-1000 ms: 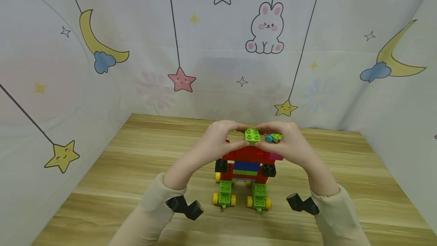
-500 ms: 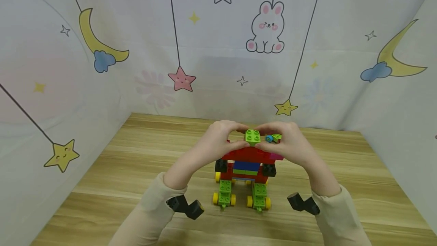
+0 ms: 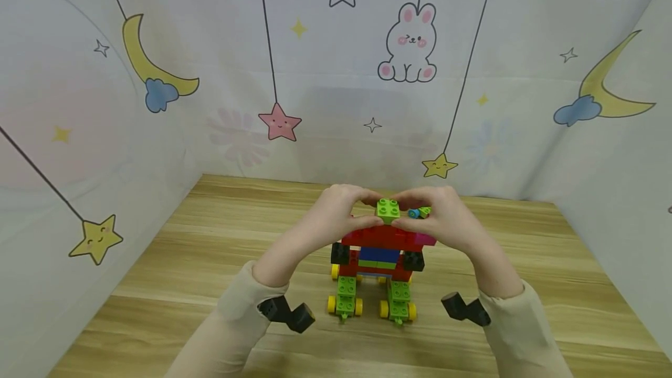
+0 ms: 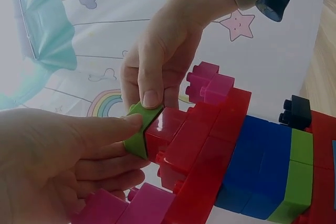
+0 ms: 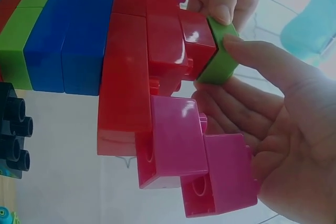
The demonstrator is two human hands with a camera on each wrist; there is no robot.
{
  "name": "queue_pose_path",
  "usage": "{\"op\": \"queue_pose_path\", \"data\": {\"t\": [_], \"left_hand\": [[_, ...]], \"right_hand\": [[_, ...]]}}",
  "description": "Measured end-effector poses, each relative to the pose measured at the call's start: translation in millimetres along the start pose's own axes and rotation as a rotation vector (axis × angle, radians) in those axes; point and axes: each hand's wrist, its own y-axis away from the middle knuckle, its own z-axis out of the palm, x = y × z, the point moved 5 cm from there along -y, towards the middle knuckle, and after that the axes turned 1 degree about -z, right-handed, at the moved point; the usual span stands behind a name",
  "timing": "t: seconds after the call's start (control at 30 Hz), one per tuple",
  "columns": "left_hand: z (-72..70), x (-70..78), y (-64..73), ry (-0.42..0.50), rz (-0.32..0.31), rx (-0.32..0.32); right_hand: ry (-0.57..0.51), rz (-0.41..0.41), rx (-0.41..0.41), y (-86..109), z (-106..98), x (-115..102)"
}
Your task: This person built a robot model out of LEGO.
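A lime green brick (image 3: 388,210) sits at the top of a built toy-brick figure, above a red brick (image 5: 198,40); a thin dark line shows between the two in the wrist views. From one side my left hand (image 3: 338,213) pinches the green brick between thumb and fingers. My right hand (image 3: 443,214) pinches it from the opposite side. Below are red bricks (image 3: 380,238), blue bricks (image 4: 257,166) and green bricks on yellow wheels (image 3: 346,296). Stepped magenta bricks (image 5: 181,140) jut from the sides, partly hidden by my hands in the head view.
Black bricks (image 3: 340,254) stick out at both sides of the figure. A small green and blue piece (image 3: 418,213) shows behind my right hand. The figure stands on a wooden table (image 3: 210,284), with a printed cloth (image 3: 336,74) behind and at the sides.
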Motion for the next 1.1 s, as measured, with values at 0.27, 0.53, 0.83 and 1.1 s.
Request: {"op": "queue_pose_path", "data": {"t": [0.27,0.53,0.83,1.1], "left_hand": [[-0.4,-3.0,-4.1,0.019,-0.015,-0.041],[0.1,-4.7,-4.6,0.024,-0.013,-0.043],[-1.4,-4.6,-4.1,0.039,-0.014,-0.043],[-0.7,-3.4,-2.9,0.039,-0.022,-0.034]], "right_hand": [[0.033,-0.001,-0.009,-1.4,0.0,-0.7],[0.044,0.006,-0.009,-0.8,0.3,-1.4],[0.048,0.009,-0.008,-1.0,0.5,-2.4],[0.049,0.007,-0.003,-0.3,0.8,-3.2]]}}
